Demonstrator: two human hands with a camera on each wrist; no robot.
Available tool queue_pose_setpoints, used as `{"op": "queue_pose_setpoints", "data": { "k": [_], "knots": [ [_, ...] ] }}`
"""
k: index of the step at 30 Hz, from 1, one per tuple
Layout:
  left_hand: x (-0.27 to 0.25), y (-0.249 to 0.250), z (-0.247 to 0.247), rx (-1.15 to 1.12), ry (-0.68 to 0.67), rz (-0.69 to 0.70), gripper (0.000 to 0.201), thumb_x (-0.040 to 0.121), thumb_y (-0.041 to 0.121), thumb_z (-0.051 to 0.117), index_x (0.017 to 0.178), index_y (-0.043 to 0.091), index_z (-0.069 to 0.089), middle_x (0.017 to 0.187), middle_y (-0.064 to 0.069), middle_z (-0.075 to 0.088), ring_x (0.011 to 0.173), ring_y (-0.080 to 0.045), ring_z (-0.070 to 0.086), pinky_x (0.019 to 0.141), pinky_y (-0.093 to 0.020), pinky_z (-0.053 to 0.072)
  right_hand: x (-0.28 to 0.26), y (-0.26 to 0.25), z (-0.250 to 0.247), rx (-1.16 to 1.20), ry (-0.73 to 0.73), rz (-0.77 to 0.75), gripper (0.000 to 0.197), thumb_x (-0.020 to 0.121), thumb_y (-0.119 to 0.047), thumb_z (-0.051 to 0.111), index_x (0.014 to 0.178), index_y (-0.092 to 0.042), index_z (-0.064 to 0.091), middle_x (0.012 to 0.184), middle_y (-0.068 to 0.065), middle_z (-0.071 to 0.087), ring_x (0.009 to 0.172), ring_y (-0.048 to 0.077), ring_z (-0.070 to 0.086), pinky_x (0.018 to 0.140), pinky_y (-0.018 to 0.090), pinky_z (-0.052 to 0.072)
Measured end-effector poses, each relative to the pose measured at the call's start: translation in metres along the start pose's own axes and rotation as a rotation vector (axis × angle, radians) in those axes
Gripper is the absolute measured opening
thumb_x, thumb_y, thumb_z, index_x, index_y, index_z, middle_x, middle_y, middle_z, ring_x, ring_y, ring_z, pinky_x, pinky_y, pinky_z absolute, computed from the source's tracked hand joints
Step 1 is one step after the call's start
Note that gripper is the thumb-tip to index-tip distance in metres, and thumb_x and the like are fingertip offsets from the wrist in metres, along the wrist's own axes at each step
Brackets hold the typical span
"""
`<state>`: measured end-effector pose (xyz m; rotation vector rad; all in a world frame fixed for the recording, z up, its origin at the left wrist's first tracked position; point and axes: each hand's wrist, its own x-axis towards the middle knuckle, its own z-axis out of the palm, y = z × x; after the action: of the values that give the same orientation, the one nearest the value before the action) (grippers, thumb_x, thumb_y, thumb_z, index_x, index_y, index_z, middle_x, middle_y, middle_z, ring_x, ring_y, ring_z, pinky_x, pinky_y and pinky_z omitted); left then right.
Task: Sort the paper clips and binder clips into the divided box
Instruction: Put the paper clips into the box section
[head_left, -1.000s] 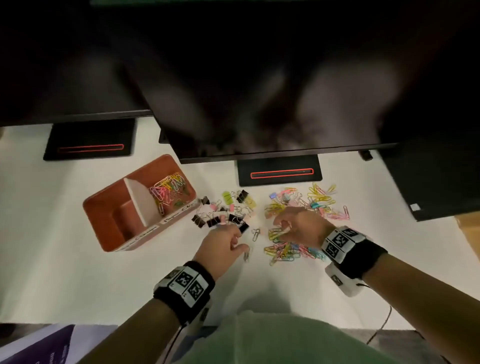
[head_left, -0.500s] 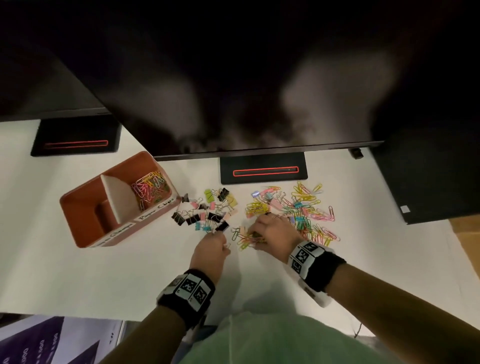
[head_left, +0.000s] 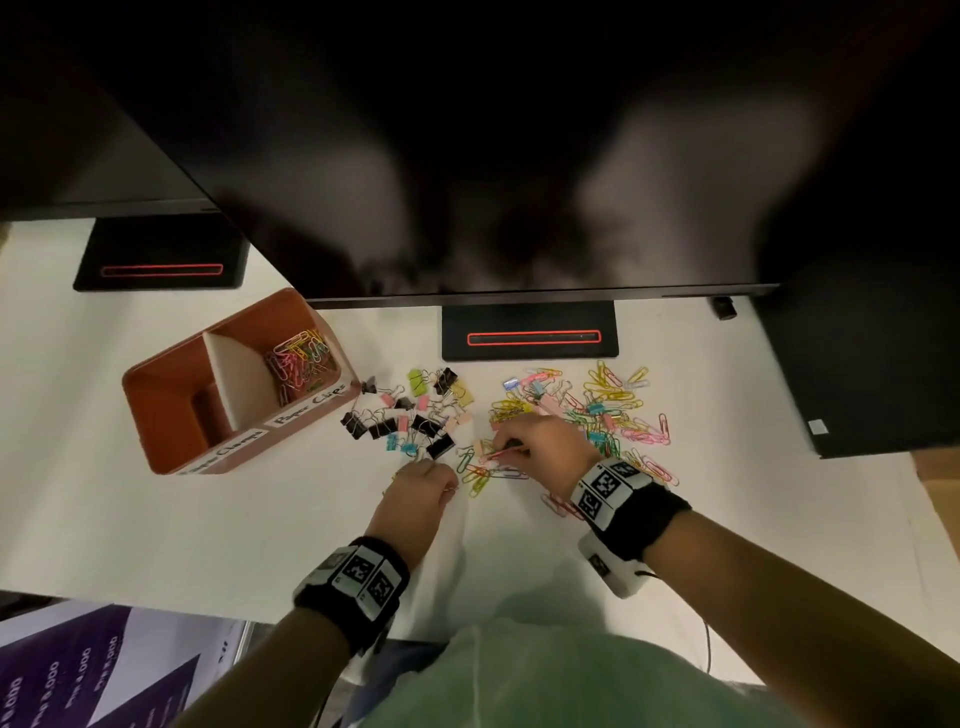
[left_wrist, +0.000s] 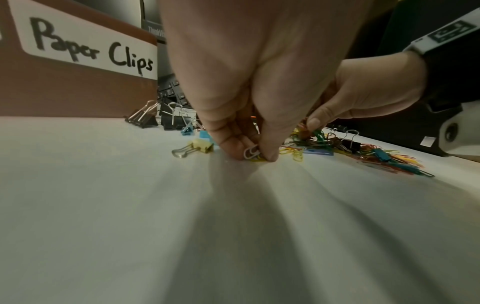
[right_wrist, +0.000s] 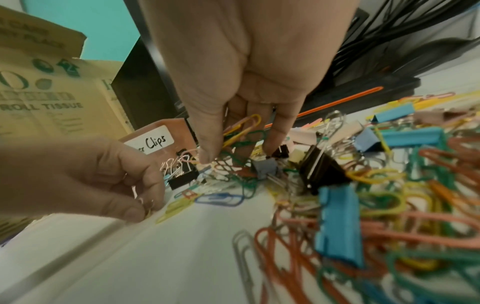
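Midway through gathering, both hands pinch paper clips (head_left: 597, 410) off the white bench (head_left: 156, 519), left hand (head_left: 415, 499) and right hand (head_left: 540, 447) curled tight, next carrying them to the divided box (head_left: 171, 415) at left.

Bare desk (head_left: 208, 519) before box (head_left: 171, 441)

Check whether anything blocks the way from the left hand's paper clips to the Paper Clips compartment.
Partly. The left hand pinches paper clips low on the table. The binder clip pile lies between it and the divided box. Lifted over, nothing visible blocks the open Paper Clips compartment.
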<state>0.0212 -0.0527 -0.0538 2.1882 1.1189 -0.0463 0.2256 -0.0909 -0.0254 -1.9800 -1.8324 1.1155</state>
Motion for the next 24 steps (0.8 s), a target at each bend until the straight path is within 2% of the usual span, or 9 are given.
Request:
{"op": "queue_pose_setpoints", "data": {
  "k": [3, 5, 7, 10, 13, 16, 18, 21, 24],
  "knots": [
    [0.001, -0.002, 0.0, -0.003, -0.02, 0.005, 0.011, 0.086, 0.004, 0.054, 0.087, 0.008, 0.064, 0.091, -0.011, 0.061, 0.083, -0.029, 0.056, 0.073, -0.037, 0.048, -0.001, 0.0, -0.007, 0.057, 0.065, -0.015, 0.017, 0.086, -0.019, 0.064, 0.102, -0.014, 0.066, 0.103, 0.004, 0.068, 0.092, 0.019, 0.062, 0.081, 0.028, 0.05],
    [0.001, -0.003, -0.002, -0.019, -0.032, 0.019, 0.01, 0.086, 0.004, 0.055, 0.087, 0.009, 0.063, 0.092, -0.01, 0.06, 0.082, -0.028, 0.057, 0.073, -0.037, 0.05, -0.001, 0.001, -0.011, 0.077, 0.09, -0.025, 0.018, 0.086, -0.019, 0.064, 0.103, -0.014, 0.066, 0.104, 0.004, 0.067, 0.085, 0.015, 0.061, 0.076, 0.023, 0.048],
    [0.001, 0.0, -0.003, -0.076, -0.027, 0.076, 0.01, 0.084, 0.003, 0.057, 0.09, 0.009, 0.064, 0.091, -0.009, 0.06, 0.081, -0.025, 0.058, 0.071, -0.034, 0.049, -0.002, 0.002, -0.016, 0.102, 0.095, -0.008, 0.019, 0.087, -0.02, 0.064, 0.105, -0.014, 0.066, 0.105, 0.004, 0.066, 0.077, 0.01, 0.058, 0.071, 0.019, 0.046],
    [0.002, 0.014, -0.004, -0.166, -0.046, 0.115, 0.028, 0.084, 0.004, 0.059, 0.11, 0.011, 0.061, 0.087, -0.005, 0.06, 0.077, -0.015, 0.054, 0.07, -0.021, 0.044, -0.003, 0.004, -0.02, 0.107, 0.134, -0.008, 0.019, 0.086, -0.023, 0.065, 0.104, -0.018, 0.066, 0.105, 0.003, 0.069, 0.085, 0.015, 0.064, 0.081, 0.03, 0.054],
    [0.007, 0.021, -0.001, -0.187, -0.084, 0.029, 0.038, 0.084, 0.005, 0.059, 0.12, 0.014, 0.057, 0.084, -0.002, 0.06, 0.076, -0.014, 0.055, 0.073, -0.025, 0.047, -0.006, 0.007, -0.02, 0.105, 0.139, 0.001, 0.018, 0.085, -0.024, 0.065, 0.103, -0.02, 0.066, 0.104, 0.001, 0.069, 0.09, 0.016, 0.065, 0.084, 0.031, 0.054],
    [0.012, 0.022, 0.001, -0.12, -0.059, -0.011, 0.027, 0.084, 0.007, 0.059, 0.111, 0.01, 0.062, 0.087, -0.004, 0.059, 0.076, -0.013, 0.051, 0.074, -0.028, 0.048, -0.009, 0.007, -0.018, 0.123, 0.13, -0.003, 0.015, 0.085, -0.024, 0.065, 0.099, -0.021, 0.065, 0.101, 0.001, 0.067, 0.075, 0.015, 0.067, 0.075, 0.034, 0.057],
    [0.014, 0.022, 0.0, -0.102, -0.047, -0.019, 0.02, 0.084, 0.007, 0.059, 0.104, 0.008, 0.064, 0.093, -0.006, 0.058, 0.078, -0.011, 0.048, 0.074, -0.023, 0.044, -0.011, 0.007, -0.017, 0.122, 0.121, -0.004, 0.014, 0.086, -0.022, 0.065, 0.099, -0.019, 0.065, 0.101, 0.003, 0.067, 0.069, 0.012, 0.063, 0.074, 0.031, 0.057],
    [0.017, 0.021, 0.001, -0.086, -0.042, -0.005, 0.016, 0.084, 0.009, 0.061, 0.099, 0.006, 0.065, 0.1, -0.004, 0.05, 0.084, -0.012, 0.045, 0.079, -0.018, 0.035, -0.012, 0.005, -0.016, 0.118, 0.132, -0.014, 0.015, 0.084, -0.02, 0.066, 0.099, -0.016, 0.067, 0.101, 0.004, 0.068, 0.082, 0.013, 0.062, 0.08, 0.031, 0.054],
    [0.018, 0.017, 0.0, -0.067, -0.061, -0.001, 0.012, 0.083, 0.007, 0.061, 0.093, 0.003, 0.065, 0.101, -0.008, 0.05, 0.088, -0.019, 0.051, 0.079, -0.02, 0.037, -0.013, 0.003, -0.013, 0.113, 0.134, -0.02, 0.014, 0.083, -0.021, 0.068, 0.097, -0.018, 0.067, 0.098, 0.003, 0.069, 0.088, 0.016, 0.064, 0.082, 0.031, 0.053]
  ]
}}
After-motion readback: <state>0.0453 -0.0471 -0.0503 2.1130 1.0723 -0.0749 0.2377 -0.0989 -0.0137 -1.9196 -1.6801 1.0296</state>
